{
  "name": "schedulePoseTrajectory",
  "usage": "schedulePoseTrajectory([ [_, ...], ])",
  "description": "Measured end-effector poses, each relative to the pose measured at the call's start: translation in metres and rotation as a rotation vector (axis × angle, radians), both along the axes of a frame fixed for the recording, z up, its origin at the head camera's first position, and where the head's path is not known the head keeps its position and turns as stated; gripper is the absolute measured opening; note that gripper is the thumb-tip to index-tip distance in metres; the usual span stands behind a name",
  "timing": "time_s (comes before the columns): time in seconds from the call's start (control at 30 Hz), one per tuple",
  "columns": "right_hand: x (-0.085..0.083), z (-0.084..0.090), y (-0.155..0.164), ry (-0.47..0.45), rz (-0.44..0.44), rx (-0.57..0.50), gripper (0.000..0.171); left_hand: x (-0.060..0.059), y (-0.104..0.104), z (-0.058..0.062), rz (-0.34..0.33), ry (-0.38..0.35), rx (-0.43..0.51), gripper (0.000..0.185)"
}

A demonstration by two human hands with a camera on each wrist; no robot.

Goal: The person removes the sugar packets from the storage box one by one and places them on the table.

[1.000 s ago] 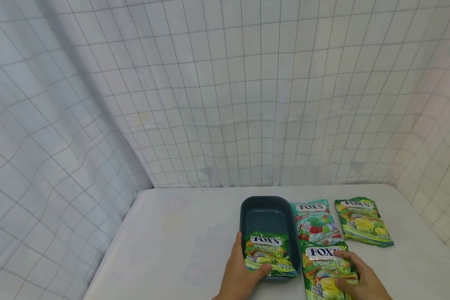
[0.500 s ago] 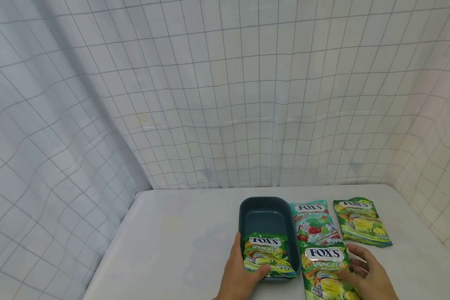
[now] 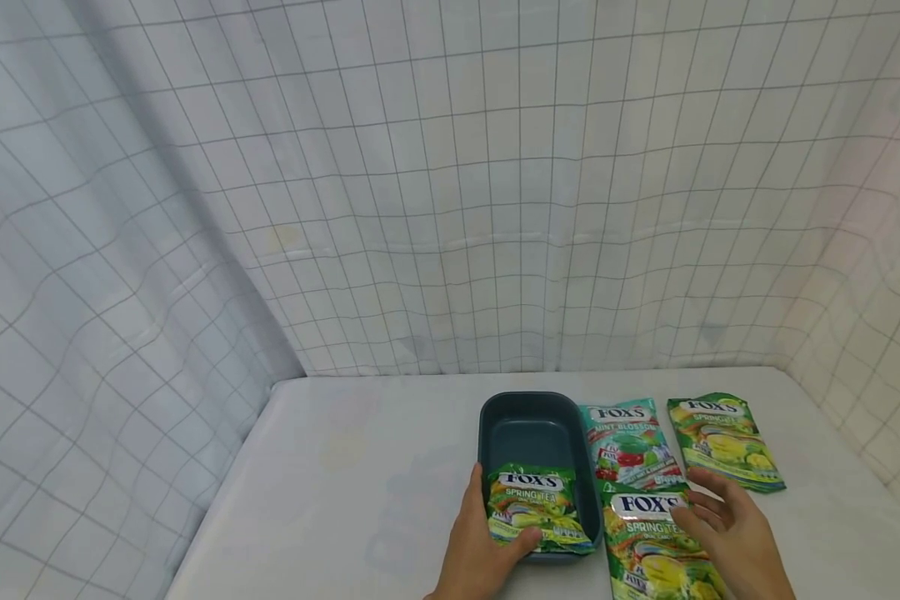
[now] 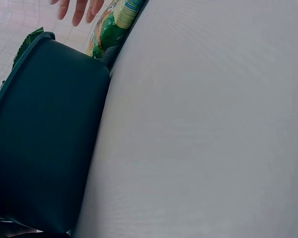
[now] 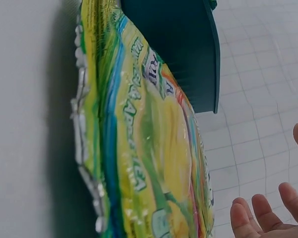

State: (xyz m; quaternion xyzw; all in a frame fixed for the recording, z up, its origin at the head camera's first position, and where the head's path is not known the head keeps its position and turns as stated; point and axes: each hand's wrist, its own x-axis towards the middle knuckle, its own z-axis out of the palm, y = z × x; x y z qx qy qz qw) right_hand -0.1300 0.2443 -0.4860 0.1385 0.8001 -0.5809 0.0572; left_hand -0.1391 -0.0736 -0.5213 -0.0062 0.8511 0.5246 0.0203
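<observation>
In the head view, my left hand point(image 3: 482, 537) grips the near left part of a dark teal rectangular container point(image 3: 528, 433), fingers along its outer wall. Its thumb lies over a green FOX'S Spring Tea candy bag point(image 3: 536, 504) inside the container's near half. My right hand point(image 3: 738, 533) hovers at the right side of another Spring Tea candy bag point(image 3: 648, 542), fingers loosely bent and holding nothing. The right wrist view shows that candy bag point(image 5: 149, 148) close up, with the fingers apart from it. The container's outer wall point(image 4: 49, 124) fills the left of the left wrist view.
A teal-and-red FOX'S Mint Blossom candy bag point(image 3: 630, 446) lies right of the container. Farther right lies another Spring Tea bag point(image 3: 726, 442). The white table point(image 3: 330, 492) extends to the left. White grid-patterned curtains point(image 3: 435, 208) stand behind and at both sides.
My right hand has lifted off the near Spring Tea bag and shifted slightly right and up. The left hand, container and bags have stayed in place.
</observation>
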Motion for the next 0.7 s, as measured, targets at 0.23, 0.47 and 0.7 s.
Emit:
schedulePoseTrajectory([
  [0.23,-0.002,0.007,-0.011,0.118,0.028,-0.031,0.081,0.0,0.0,-0.001,-0.008,0.018,0.005,0.119],
  [0.47,-0.006,0.014,-0.023,0.183,0.078,-0.058,0.08,0.001,0.0,-0.001,-0.009,0.014,-0.011,0.12],
  [0.7,-0.011,0.02,-0.036,0.205,0.116,-0.066,0.077,0.0,-0.001,-0.001,-0.026,0.04,-0.011,0.118],
])
